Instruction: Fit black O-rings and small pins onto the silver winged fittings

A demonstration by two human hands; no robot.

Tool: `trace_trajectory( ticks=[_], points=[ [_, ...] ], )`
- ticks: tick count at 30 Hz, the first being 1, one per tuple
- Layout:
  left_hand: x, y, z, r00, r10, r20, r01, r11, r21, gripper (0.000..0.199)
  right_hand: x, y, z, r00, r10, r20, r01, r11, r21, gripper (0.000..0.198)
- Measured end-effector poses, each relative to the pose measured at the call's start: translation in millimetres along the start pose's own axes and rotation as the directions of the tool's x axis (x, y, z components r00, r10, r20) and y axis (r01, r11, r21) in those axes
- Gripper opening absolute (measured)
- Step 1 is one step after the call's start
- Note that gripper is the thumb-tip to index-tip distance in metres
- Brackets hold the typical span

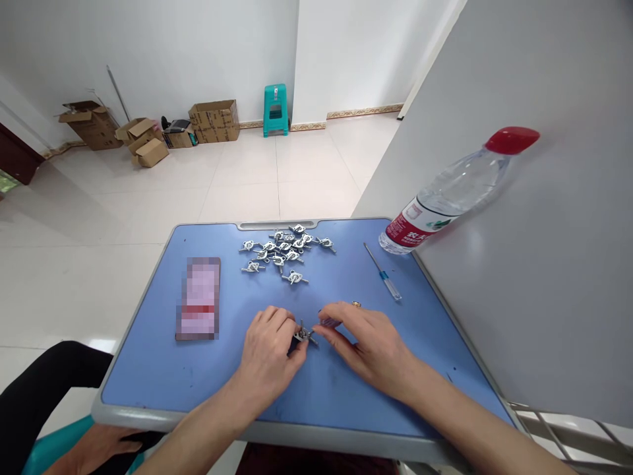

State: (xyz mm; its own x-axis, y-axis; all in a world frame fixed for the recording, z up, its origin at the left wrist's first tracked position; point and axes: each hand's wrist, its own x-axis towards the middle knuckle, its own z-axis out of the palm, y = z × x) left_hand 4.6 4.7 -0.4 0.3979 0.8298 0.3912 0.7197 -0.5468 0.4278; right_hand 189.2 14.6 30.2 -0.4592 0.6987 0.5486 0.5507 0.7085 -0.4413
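Observation:
My left hand (271,348) is closed on a small silver metal fitting (302,334) with a flange and thin protruding stubs, holding it just above the blue tabletop. Opposite it, my right hand (370,340) pinches a small tool with a clear handle (330,322), which looks like a screwdriver. Its thin metal end meets the fitting, though the fingers hide much of it. Farther back lies a loose group of several similar metal fittings (284,247). A small brass-coloured piece (356,304) rests just behind my right hand.
A longer screwdriver (382,272) lies at the right, near a water bottle (430,208) by the grey panel. A phone (198,300) occupies the left of the blue table (148,369). Another person's hand (101,448) is below the left edge. Cardboard boxes (214,122) and a stool (275,109) stand behind.

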Motion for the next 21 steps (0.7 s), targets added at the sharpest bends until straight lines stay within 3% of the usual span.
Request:
trace_trajectory(
  ticks=[6, 10, 21],
  points=[
    [0, 1, -1, 1.0, -0.011, 0.02, 0.011, 1.0, 0.0, 0.012, 2, -3, -7, 0.993, 0.042, 0.111, -0.055, 0.991, 0.122, 0.019],
    [-1, 0, -1, 1.0, -0.011, 0.016, 0.011, 1.0, -0.004, 0.011, -1, -3, 0, 0.996, 0.067, 0.056, -0.071, 0.995, 0.068, 0.008],
    [1, 1, -1, 1.0, 0.005, 0.003, -0.005, 1.0, 0.017, 0.011, 0, -2, -1, 0.994, 0.1, -0.053, -0.1, 0.995, 0.007, 0.005]
  ],
)
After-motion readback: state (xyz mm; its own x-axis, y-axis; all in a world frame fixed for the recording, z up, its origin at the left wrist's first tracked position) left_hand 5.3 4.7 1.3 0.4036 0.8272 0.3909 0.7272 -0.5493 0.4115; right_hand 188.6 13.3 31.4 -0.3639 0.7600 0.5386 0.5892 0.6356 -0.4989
